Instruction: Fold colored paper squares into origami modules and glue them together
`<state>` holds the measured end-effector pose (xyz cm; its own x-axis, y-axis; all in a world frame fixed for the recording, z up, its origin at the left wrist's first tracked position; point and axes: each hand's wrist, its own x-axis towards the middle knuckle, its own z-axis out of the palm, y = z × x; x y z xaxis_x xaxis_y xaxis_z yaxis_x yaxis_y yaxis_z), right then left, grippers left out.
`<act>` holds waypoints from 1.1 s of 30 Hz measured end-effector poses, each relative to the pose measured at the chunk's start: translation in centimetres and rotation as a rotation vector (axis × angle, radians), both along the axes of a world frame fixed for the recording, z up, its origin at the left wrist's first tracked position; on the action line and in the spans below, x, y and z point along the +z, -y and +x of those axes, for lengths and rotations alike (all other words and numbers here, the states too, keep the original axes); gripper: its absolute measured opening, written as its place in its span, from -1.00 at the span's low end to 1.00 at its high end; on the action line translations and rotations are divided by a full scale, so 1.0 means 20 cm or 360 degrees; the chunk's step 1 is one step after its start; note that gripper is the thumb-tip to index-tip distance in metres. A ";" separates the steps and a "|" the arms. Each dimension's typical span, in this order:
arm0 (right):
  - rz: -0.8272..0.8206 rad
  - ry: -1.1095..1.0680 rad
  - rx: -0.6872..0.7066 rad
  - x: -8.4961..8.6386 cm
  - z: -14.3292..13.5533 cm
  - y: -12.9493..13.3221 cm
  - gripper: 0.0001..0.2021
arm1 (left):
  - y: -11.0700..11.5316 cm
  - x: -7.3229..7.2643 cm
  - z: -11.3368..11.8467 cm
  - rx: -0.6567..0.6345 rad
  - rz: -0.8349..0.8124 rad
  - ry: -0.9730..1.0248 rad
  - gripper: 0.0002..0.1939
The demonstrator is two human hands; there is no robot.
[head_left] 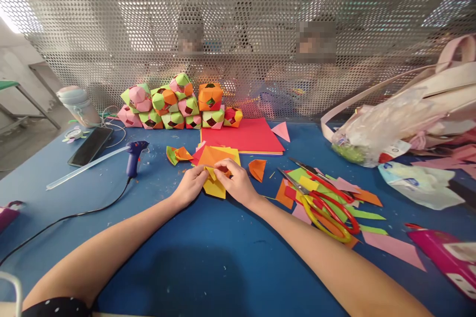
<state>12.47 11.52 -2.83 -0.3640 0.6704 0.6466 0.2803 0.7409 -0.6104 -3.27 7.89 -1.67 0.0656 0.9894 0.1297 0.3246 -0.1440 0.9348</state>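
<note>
Both my hands meet at mid-table over a partly folded yellow paper piece [214,189]. Its left edge is pinched by my left hand [190,184], fingers closed. From the other side my right hand [238,182] grips the same paper near its top, thumb and fingertips together. An orange sheet [211,154] lies just behind my fingers, over more yellow and red paper. Folded orange pieces lie to either side, one of them [257,170] right of my hand. My fingers hide some of the folds.
Folded paper balls [163,101] are stacked along a perforated metal screen [148,25]; people sit behind it. A red paper stack [245,136] lies before it. Left are a glue gun [134,158], phone [91,146] and bottle [79,104]; right, scissors [323,210] on paper scraps and a bag [427,99].
</note>
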 end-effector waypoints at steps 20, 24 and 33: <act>0.0056 0.0052 -0.0014 -0.02 0.00 0.00 -0.84 | 0.00 0.00 0.01 0.0091 0.0070 -0.0106 -0.81; 0.0060 0.0068 0.0000 -0.01 0.00 0.00 -0.85 | -0.01 -0.01 0.01 0.0104 0.0074 -0.0094 -0.81; 0.0130 0.0081 0.0018 -0.02 0.00 0.00 -0.86 | -0.01 -0.02 -0.01 0.0042 0.0095 -0.0072 -0.75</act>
<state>12.50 11.56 -3.20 -0.4049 0.6118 0.6795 0.3007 0.7909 -0.5329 -3.41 8.02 -2.08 0.0470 0.9814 0.1859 0.3710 -0.1899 0.9090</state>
